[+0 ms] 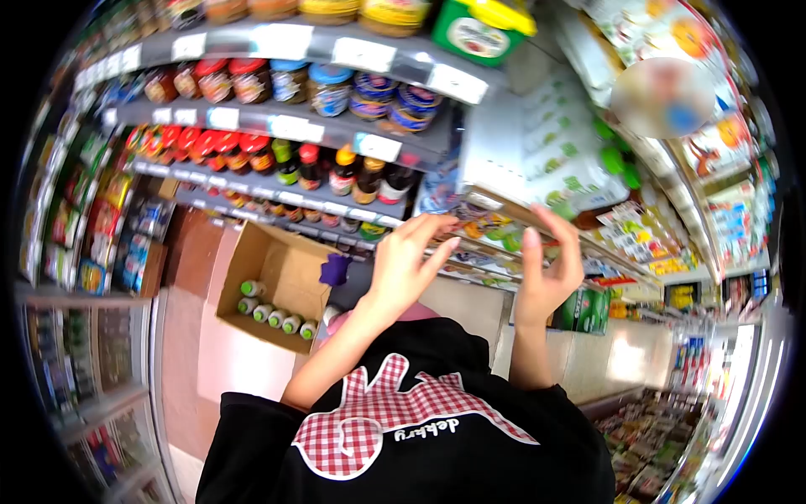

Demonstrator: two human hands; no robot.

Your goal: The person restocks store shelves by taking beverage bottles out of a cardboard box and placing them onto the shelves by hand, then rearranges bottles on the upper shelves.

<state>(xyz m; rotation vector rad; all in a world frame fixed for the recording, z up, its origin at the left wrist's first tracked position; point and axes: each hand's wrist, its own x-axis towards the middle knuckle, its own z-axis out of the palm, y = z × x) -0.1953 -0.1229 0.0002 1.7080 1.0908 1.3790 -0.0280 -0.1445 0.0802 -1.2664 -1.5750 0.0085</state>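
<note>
Before shelves [338,137]: left hand [405,262], right hand [550,281] raised, apart.

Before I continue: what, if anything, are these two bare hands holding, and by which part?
Nothing visibly held: the bare left hand and bare right hand both look open.

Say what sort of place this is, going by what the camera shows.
Probably a grocery shop or small supermarket: jars stand in rows on tiered shelves, white labels, likely price tags, line the shelf edges, and green-capped bottles are grouped at the right.

Grey shelves [252,119] with jars [249,86] and bottles [342,173]
</note>
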